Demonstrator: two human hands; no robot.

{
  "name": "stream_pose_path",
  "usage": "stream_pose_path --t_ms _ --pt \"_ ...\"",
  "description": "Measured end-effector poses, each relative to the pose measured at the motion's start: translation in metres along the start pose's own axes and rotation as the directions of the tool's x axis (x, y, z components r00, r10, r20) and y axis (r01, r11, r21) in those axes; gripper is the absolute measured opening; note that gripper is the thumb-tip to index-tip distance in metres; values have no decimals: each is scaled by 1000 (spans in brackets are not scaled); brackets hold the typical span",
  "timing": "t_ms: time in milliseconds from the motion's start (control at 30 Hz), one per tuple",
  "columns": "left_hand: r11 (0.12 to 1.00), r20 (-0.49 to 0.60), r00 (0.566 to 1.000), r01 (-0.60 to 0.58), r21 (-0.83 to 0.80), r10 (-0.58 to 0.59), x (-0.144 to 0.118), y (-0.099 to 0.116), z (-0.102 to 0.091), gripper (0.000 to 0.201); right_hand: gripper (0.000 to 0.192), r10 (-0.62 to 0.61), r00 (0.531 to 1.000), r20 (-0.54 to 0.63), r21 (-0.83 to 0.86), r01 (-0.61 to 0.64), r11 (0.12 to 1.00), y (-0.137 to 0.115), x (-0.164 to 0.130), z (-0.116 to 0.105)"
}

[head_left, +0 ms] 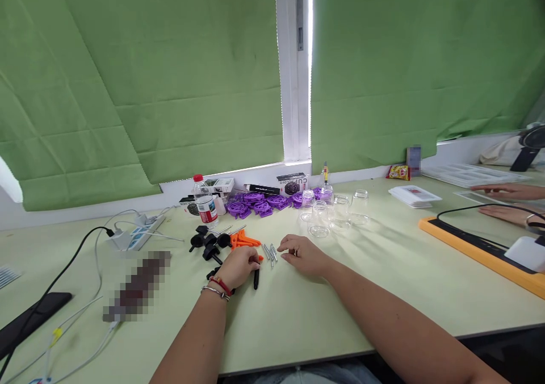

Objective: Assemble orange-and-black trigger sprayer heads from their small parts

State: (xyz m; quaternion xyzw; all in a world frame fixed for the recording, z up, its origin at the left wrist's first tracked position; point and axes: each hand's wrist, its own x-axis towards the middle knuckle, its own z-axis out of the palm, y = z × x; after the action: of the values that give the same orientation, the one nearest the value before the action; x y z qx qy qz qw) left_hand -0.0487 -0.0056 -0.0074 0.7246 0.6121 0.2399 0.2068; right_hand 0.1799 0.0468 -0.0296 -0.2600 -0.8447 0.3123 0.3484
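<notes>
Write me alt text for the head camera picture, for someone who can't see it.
A person's left hand rests on small black parts on a pale green table, the right hand beside a few metal pins. Behind lie orange pieces, purple parts, clear jars and a water bottle; another person's hands show at far right.

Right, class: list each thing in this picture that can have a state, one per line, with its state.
left hand: resting on black parts, curled.
right hand: on the table, beside the metal pins.
water bottle: upright, red cap on.
glass jars: lidless, mostly upright.
purple lids: heaped, off the jars.
phone: flat, screen dark.
</notes>
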Motion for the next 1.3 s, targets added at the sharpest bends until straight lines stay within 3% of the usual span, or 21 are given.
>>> stream_pose_path --t_ms 200,333,433,567,700,767,900,967,1100,1300 --pt "1000 -30 1000 -6 -9 6 1 -2 2 6 22 1 1000 25 -42 0 999 -1 0 0" --pt "1000 -82 996 17 -26 -19 -3 14 -5 13 22 4 999 49 -66 -1 998 -6 -1 -1" --pt "996 -80 997 -12 -85 6 -12 36 -24 15 22 0 998 67 -103 7 995 -10 -2 -2" --pt "995 -85 993 -83 47 87 -30 56 -63 15 25 -19 996 84 -162 32 986 -19 -5 0" --pt "969 -20 999 -39 245 45 -52 43 -87 24 37 -27 988 150 -210 58 976 -32 -8 4" --pt "948 20 1000 -25 318 20 -63 22 -82 32 43 -39 983 179 -224 79 971 -40 -10 8" --pt "881 92 996 -57 470 15 -83 -26 -49 46 47 -140 959 247 -252 203 946 -54 -10 22" --pt "838 124 992 -87 539 24 -90 -40 -35 52 48 -162 942 295 -282 248 927 -57 -9 31" --pt "772 136 988 -143 619 74 -91 -43 -25 57 60 -129 908 399 -337 276 900 -57 -9 48" --pt "792 231 971 -189 581 63 -85 -30 -21 60 72 -74 864 499 -334 270 903 -52 -8 56"
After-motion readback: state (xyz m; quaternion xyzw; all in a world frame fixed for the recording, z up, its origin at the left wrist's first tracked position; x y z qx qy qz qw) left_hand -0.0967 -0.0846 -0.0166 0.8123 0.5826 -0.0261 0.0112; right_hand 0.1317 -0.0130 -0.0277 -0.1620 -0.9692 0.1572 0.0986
